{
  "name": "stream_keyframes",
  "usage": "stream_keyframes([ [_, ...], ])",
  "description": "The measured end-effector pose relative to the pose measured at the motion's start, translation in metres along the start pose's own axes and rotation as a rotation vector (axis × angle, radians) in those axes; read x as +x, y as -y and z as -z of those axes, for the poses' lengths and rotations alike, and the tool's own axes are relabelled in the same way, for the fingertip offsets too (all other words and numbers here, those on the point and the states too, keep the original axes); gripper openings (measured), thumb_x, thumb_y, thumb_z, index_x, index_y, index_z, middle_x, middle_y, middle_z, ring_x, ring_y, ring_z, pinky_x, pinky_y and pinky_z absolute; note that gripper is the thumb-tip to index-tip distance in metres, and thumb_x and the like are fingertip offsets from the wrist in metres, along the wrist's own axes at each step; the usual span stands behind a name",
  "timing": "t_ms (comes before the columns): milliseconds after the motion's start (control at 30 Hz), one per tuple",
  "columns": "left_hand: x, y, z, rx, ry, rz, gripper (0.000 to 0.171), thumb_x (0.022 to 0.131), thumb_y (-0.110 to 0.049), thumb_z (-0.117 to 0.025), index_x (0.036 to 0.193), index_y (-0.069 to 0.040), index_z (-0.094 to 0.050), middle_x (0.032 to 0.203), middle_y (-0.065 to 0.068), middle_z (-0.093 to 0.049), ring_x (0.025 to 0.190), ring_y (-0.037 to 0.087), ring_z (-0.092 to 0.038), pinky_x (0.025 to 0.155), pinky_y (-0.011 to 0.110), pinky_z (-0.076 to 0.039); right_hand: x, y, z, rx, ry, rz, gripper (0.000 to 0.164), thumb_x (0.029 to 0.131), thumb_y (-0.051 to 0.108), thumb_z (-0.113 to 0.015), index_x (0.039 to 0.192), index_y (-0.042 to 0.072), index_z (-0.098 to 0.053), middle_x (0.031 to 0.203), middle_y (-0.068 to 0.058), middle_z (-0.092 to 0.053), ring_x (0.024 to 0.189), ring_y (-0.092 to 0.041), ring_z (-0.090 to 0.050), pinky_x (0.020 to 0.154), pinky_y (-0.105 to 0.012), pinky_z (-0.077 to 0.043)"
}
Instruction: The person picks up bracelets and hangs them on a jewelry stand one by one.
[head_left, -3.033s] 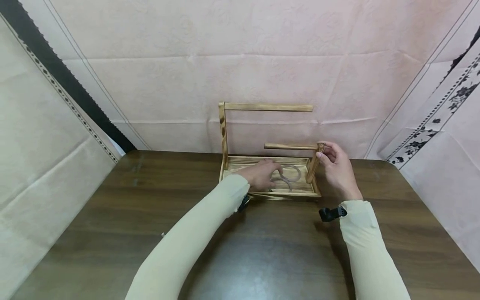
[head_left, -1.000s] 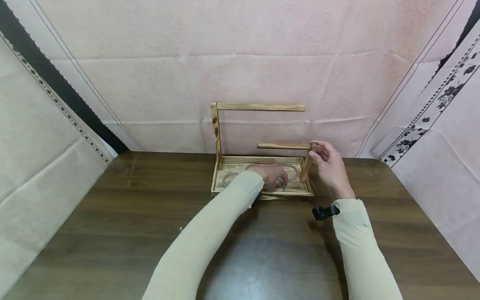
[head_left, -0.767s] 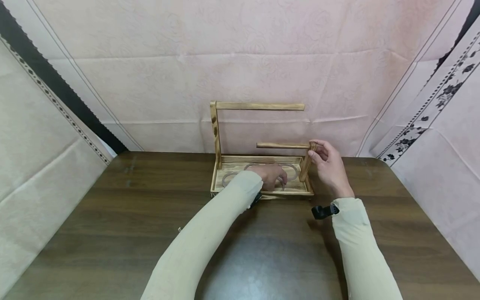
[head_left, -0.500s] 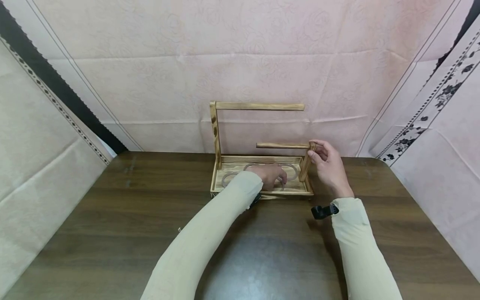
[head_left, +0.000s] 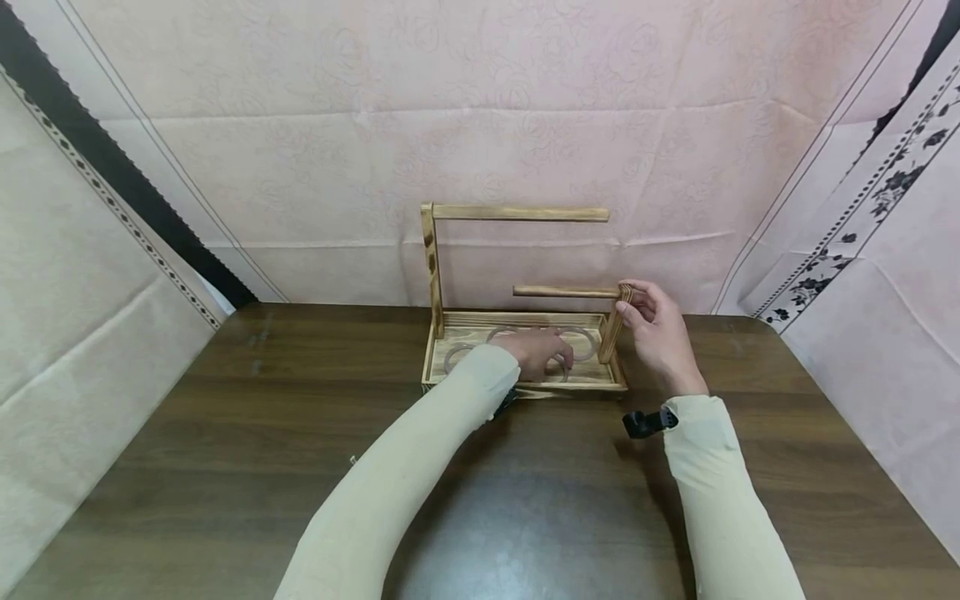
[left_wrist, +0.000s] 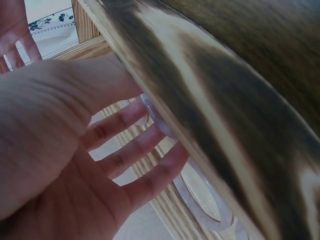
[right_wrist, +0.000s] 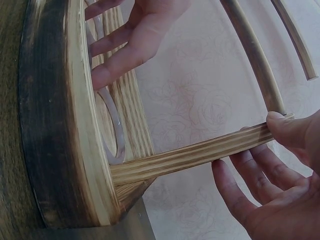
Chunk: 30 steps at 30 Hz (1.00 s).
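Observation:
A wooden bangle stand has a shallow tray [head_left: 577, 387], a tall post with a long bar [head_left: 521, 213] at its left, and a short post [head_left: 611, 335] with a lower bar [head_left: 562, 292] at its right. Several translucent bangles lie in the tray, one bangle [head_left: 447, 363] toward its left end. My left hand [head_left: 536, 352] reaches over the front rim and pinches a bangle [left_wrist: 159, 120]; its thumb tip is hidden behind the rim in the left wrist view. At the top of the short post, my right hand [head_left: 663, 333] grips the wood between thumb and fingers.
The stand sits at the back of a brown wooden table [head_left: 480, 508], close to a pale patterned cloth [head_left: 525, 150] hung behind it. Cloth panels also stand at left and right. A black wrist camera [head_left: 649, 423] sits on the right wrist.
Since three seconds ago my left hand has shifted right within the tray, uncovering bangles on the left. The view has turned slightly. My right hand keeps its hold on the short post.

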<state>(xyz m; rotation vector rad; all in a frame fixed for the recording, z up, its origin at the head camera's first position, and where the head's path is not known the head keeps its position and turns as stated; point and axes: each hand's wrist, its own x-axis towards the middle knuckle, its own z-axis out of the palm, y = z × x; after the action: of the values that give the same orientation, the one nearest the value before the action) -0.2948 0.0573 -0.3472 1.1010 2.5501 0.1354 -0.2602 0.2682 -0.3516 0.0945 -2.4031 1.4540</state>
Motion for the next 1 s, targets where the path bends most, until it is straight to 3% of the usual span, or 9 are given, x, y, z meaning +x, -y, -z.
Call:
stream_keyframes([
  [200, 0.004, 0.002, 0.0, 0.011, 0.019, -0.022, 0.057, 0.09, 0.013, -0.062, 0.129, -0.028, -0.068, 0.164, 0.006, -0.038, 0.156, 0.025, -0.029, 0.121, 0.038, -0.04, 0.0, -0.002, 0.0, -0.02, -0.003, -0.003, 0.039, 0.106, 0.014, -0.053, 0.144, 0.005, -0.051, 0.126, -0.02, -0.063, 0.102, -0.004, -0.06, 0.085, -0.011, -0.051],
  [533, -0.007, 0.001, 0.002, -0.008, 0.008, -0.005, 0.054, 0.094, 0.007, -0.064, 0.134, -0.028, -0.064, 0.161, 0.004, -0.041, 0.151, 0.027, -0.037, 0.112, 0.045, -0.049, 0.0, 0.001, 0.001, -0.023, 0.004, -0.002, 0.04, 0.106, 0.015, -0.054, 0.145, 0.005, -0.051, 0.127, -0.022, -0.063, 0.107, -0.01, -0.061, 0.086, -0.011, -0.051],
  [700, -0.009, 0.003, 0.001, -0.022, -0.007, 0.038, 0.059, 0.094, -0.002, -0.069, 0.143, -0.033, -0.056, 0.166, 0.006, -0.031, 0.155, 0.032, -0.028, 0.113, 0.055, -0.046, -0.001, 0.0, 0.0, -0.03, 0.005, -0.003, 0.039, 0.106, 0.015, -0.054, 0.144, 0.005, -0.051, 0.126, -0.02, -0.063, 0.104, -0.005, -0.06, 0.087, -0.011, -0.051],
  [900, -0.01, 0.009, 0.0, -0.023, -0.054, 0.012, 0.05, 0.095, -0.015, -0.07, 0.139, -0.034, -0.058, 0.155, 0.005, -0.039, 0.145, 0.031, -0.039, 0.103, 0.051, -0.052, -0.001, 0.0, 0.001, -0.031, 0.007, -0.005, 0.039, 0.106, 0.015, -0.054, 0.144, 0.006, -0.051, 0.125, -0.019, -0.062, 0.105, -0.007, -0.06, 0.086, -0.011, -0.051],
  [1000, -0.01, 0.012, -0.001, -0.031, -0.073, -0.007, 0.052, 0.093, -0.016, -0.073, 0.139, -0.033, -0.059, 0.151, 0.005, -0.042, 0.14, 0.03, -0.042, 0.104, 0.051, -0.052, 0.0, 0.0, 0.001, -0.027, 0.001, -0.011, 0.04, 0.106, 0.015, -0.055, 0.144, 0.005, -0.051, 0.126, -0.02, -0.062, 0.107, -0.009, -0.061, 0.086, -0.013, -0.052],
])
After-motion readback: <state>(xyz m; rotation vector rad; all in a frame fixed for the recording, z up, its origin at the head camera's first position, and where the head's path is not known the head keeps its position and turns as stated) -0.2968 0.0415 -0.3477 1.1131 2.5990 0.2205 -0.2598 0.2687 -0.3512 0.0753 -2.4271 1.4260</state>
